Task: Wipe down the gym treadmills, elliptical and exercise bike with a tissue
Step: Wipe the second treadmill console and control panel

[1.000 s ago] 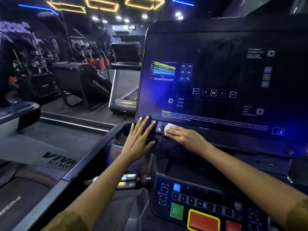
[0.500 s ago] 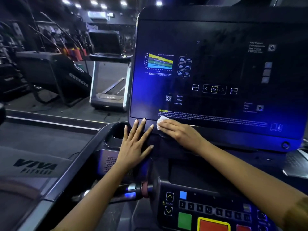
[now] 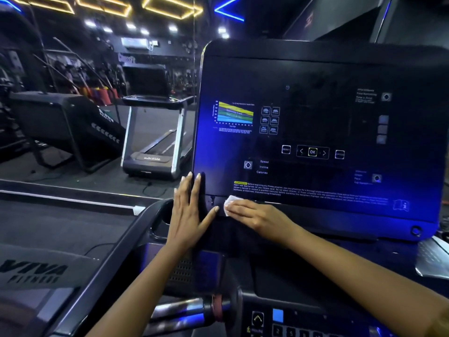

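A large black treadmill console (image 3: pixel 323 69) fills the right half of the view, its dark screen printed with a coloured chart and button icons. My right hand (image 3: pixel 252 212) presses a small white tissue (image 3: pixel 229 203) flat against the console's lower left edge, below the yellow warning text. My left hand (image 3: pixel 188 210) lies flat with straight, spread fingers on the console's bottom left corner, beside the tissue.
A keypad panel (image 3: pixel 291 322) with numbered buttons sits below the console. A grey side rail (image 3: pixel 104 276) and cup holder (image 3: pixel 165 215) lie to the left. A mirror wall behind reflects another treadmill (image 3: pixel 155 139) and a stair machine (image 3: pixel 65 127).
My view has tilted and shifted slightly. Both hands stay at the console's lower left corner, with the tissue hand sliding slightly along the bottom edge.
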Motion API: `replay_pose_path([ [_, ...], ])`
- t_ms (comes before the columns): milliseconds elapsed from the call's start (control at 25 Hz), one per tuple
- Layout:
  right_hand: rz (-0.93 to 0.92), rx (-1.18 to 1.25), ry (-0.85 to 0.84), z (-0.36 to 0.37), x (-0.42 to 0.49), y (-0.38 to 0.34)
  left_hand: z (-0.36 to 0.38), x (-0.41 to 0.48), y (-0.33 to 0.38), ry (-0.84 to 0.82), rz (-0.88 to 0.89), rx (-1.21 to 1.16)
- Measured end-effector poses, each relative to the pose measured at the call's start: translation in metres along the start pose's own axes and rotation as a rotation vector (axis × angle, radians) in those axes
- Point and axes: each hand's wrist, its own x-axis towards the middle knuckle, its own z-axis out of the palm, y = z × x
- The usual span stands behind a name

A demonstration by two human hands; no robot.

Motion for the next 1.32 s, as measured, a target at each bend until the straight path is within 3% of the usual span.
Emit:
replay_pose_path([
  [280,0.116,-0.067,0.157,0.000,0.061,0.010,-0.003,0.013,-0.007,0.042,-0.060,-0.177],
  [600,-0.093,-0.078,0.055,0.012,0.016,-0.001,-0.004,0.001,-0.014,0.018,-0.095,-0.249],
  [840,-0.071,-0.014,0.047,0.030,0.053,-0.019,-0.006,-0.001,-0.025,0.020,-0.050,-0.209],
  [1000,-0.098,-0.046,0.040,0.013,0.024,-0.007,-0.007,0.002,-0.025,0.008,-0.045,-0.212],
  [1120,-0.062,-0.071,0.046,0.001,0.007,0.004,-0.006,0.013,-0.018,0.024,-0.065,-0.275],
  [1320,-0.089,-0.177,0.149,0.009,0.062,0.007,-0.008,0.056,0.002,0.112,-0.108,-0.473],
])
